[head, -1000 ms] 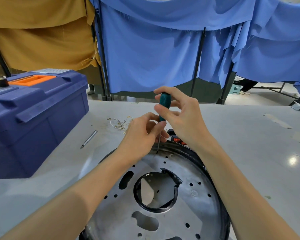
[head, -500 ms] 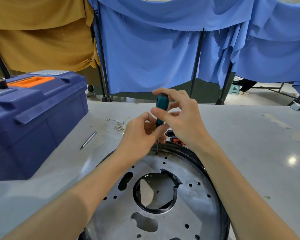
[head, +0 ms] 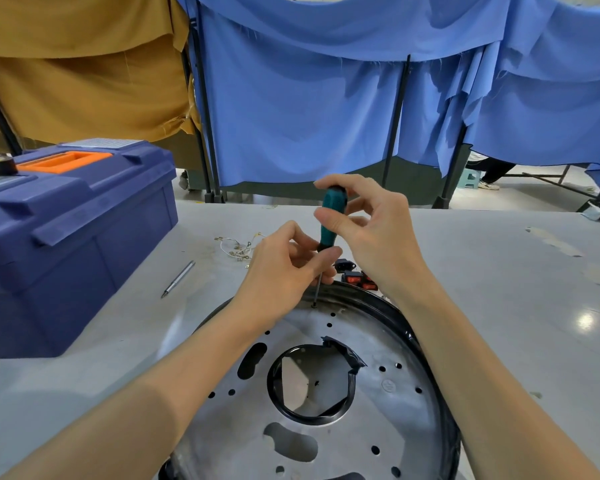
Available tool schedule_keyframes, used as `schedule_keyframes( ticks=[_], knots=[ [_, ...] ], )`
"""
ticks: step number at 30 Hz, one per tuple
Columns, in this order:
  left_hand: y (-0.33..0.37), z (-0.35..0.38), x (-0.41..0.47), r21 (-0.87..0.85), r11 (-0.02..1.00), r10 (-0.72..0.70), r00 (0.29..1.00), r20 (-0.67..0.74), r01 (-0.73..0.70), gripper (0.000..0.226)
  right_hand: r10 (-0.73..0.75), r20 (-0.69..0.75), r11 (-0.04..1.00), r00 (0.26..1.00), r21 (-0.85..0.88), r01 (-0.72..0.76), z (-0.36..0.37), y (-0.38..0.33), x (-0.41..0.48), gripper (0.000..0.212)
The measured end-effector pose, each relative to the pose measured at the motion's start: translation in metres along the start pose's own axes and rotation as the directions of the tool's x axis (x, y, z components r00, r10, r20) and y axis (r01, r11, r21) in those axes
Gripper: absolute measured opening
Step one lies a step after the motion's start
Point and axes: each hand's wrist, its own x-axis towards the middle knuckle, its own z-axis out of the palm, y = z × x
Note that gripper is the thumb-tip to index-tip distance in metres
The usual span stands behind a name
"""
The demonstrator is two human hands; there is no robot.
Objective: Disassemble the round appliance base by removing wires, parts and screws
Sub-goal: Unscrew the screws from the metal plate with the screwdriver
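The round appliance base (head: 388, 427), a silver metal disc with a black rim and a central hole, lies on the grey table in front of me. A teal-handled screwdriver (head: 329, 216) stands upright, its tip on a screw (head: 314, 305) near the disc's far edge. My right hand (head: 371, 230) pinches the handle's top between thumb and fingers. My left hand (head: 288, 268) grips the lower handle and shaft. Removed wires (head: 238, 245) lie beyond the hands, and black parts with orange faces (head: 357, 278) lie beside the rim.
A large blue toolbox (head: 66, 237) with an orange handle stands at the left. A metal pen-like rod (head: 179, 278) lies beside it on the table (head: 516, 306). Blue and tan curtains hang behind the table's far edge.
My right fingers have shifted around the screwdriver handle, as in turning it. The tip stays on the same screw and my left hand holds its place.
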Motion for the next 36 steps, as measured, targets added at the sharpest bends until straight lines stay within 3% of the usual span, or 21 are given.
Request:
schedule_keyframes(
  ticks=[4, 10, 13, 16, 21, 23, 26, 30, 36],
  knots=[
    [0.0020, 0.0018, -0.0003, 0.026, 1.000, 0.011, 0.998, 0.057, -0.012, 0.007, 0.000, 0.031, 1.000, 1.000, 0.020, -0.001, -0.0003, -0.0014, 0.0006, 0.039],
    [0.0061, 0.0027, -0.0011, 0.097, 0.995, 0.013, 1.000, 0.025, -0.015, 0.025, -0.008, 0.071, 0.999, 0.997, 0.050, 0.004, 0.0044, -0.0012, -0.0012, 0.025],
    [0.0057, 0.0007, -0.0017, 0.101, 0.995, 0.012, 1.000, 0.011, -0.013, 0.030, -0.015, 0.061, 1.000, 0.998, 0.025, 0.013, 0.0053, -0.0011, -0.0012, 0.032],
    [0.0044, -0.0006, -0.0006, 0.034, 0.999, 0.001, 1.000, 0.006, -0.002, 0.021, -0.023, 0.050, 1.000, 0.998, -0.016, 0.024, 0.0031, -0.0006, 0.0001, 0.041],
    [0.0008, 0.0013, 0.0007, 0.058, 0.998, 0.018, 0.999, 0.036, -0.020, 0.007, -0.009, 0.084, 0.999, 0.996, 0.052, 0.004, 0.0008, -0.0006, 0.0007, 0.030],
    [0.0003, 0.0005, 0.0005, 0.049, 0.999, 0.012, 1.000, 0.021, -0.013, 0.013, -0.018, 0.084, 1.000, 0.996, 0.025, 0.016, 0.0029, -0.0007, -0.0004, 0.026],
    [0.0019, 0.0002, -0.0003, 0.054, 0.998, 0.012, 1.000, 0.005, -0.012, 0.023, -0.017, 0.050, 1.000, 0.999, 0.005, 0.016, 0.0022, -0.0008, -0.0001, 0.030],
    [0.0034, 0.0011, 0.0003, 0.026, 1.000, 0.004, 0.999, 0.049, -0.005, 0.018, -0.014, 0.060, 1.000, 0.998, 0.009, 0.013, -0.0005, -0.0014, 0.0007, 0.044],
    [0.0035, -0.0001, -0.0009, 0.048, 0.999, 0.005, 0.999, 0.039, -0.007, 0.018, -0.003, 0.099, 1.000, 0.995, 0.031, 0.000, 0.0057, -0.0017, -0.0012, 0.029]
  ],
)
